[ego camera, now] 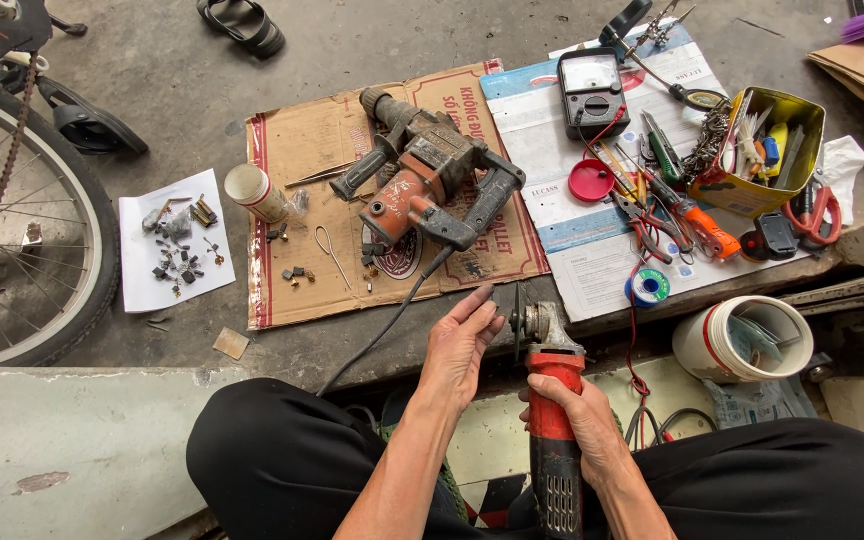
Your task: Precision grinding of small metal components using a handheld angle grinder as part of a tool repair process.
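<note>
In the head view, low at centre frame, the right hand (577, 420) is wrapped around a red angle grinder (552, 400), while the left hand (460, 345), fingers spread flat, touches its disc (518, 322), below the rotary hammer drill (427, 180) on cardboard (292, 270).

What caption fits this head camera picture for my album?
Right hand grips a red grinder; left hand touches its disc.

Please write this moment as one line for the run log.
right hand: grips red angle grinder | left hand: open, fingers at grinder disc | ahead: rotary hammer drill on cardboard
</note>
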